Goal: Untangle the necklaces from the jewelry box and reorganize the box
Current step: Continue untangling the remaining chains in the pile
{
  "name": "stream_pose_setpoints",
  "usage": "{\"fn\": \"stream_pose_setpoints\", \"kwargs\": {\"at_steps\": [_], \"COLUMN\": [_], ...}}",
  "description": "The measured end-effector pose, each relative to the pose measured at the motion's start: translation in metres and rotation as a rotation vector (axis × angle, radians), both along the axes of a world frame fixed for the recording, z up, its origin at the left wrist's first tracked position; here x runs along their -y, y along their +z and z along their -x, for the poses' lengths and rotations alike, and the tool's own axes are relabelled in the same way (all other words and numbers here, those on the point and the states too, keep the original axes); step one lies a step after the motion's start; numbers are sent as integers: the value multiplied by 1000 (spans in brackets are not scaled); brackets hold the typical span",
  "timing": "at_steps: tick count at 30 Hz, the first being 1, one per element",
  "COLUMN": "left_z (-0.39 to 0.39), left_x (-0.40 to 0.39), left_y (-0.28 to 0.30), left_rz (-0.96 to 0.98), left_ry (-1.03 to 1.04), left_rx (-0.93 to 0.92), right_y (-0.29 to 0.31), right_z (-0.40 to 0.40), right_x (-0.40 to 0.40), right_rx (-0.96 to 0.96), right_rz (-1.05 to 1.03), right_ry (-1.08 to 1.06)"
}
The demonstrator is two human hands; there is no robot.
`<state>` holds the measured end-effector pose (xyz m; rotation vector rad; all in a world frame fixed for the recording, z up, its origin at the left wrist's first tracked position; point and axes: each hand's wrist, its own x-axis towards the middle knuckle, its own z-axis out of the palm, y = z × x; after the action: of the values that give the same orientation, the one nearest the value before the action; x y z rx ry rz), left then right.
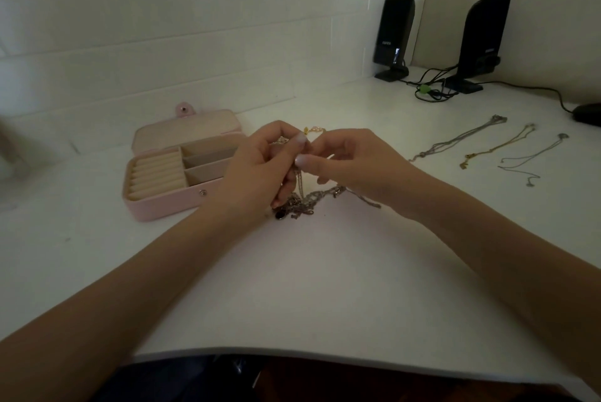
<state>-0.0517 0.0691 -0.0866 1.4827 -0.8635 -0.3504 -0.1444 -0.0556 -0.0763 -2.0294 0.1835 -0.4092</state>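
White walls are closing the corner behind a white table point(325, 271), and the light is dim. At the back right two black speakers point(394, 37) are standing with their cables, and a dark mouse point(587, 113) is lying at the right edge. On the left a pink jewelry box point(182, 170) is sitting open, its lid leaning back, showing cream ring rolls and some compartments. On the right three separated necklaces point(461, 138) are lying stretched out side by side, apart from each other. In the middle both hands are working just above the table. The left hand point(257, 170) is curling its fingers around a bunch of chains, with thumb and forefinger pinching near the top. The right hand point(351, 167) is pinching a thin chain between thumb and forefinger, while the other fingers are bending loosely. The tangled necklaces point(309, 200) are hanging from the hands and lying partly on the table under them, near the box, with a gold chain point(313, 130) showing behind the fingers.
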Motion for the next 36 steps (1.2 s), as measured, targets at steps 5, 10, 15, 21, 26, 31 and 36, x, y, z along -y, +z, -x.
{"fn": "stream_pose_setpoints", "kwargs": {"at_steps": [5, 10, 15, 21, 26, 31, 36], "left_z": [0, 1, -1, -2, -2, -2, -4], "left_x": [0, -1, -1, -1, -3, -2, -4], "left_y": [-4, -4, -3, -4, -5, -4, -2], "left_rz": [-6, 5, 15, -29, -41, -17, 12], "left_ry": [56, 88, 119, 95, 84, 125, 190], "left_rx": [96, 91, 73, 79, 100, 104, 120], "right_y": [-6, -5, 3, 4, 11, 12, 15], "right_z": [-3, -3, -2, -2, 0, 4, 7], "right_x": [-4, -7, -2, 0, 10, 16, 21], "right_rx": [-80, -106, -97, -99, 17, 44, -71], "right_rz": [-143, -179, -374, -684, -996, -1048, -771], "right_ry": [-9, -12, 9, 85, 102, 116, 112]}}
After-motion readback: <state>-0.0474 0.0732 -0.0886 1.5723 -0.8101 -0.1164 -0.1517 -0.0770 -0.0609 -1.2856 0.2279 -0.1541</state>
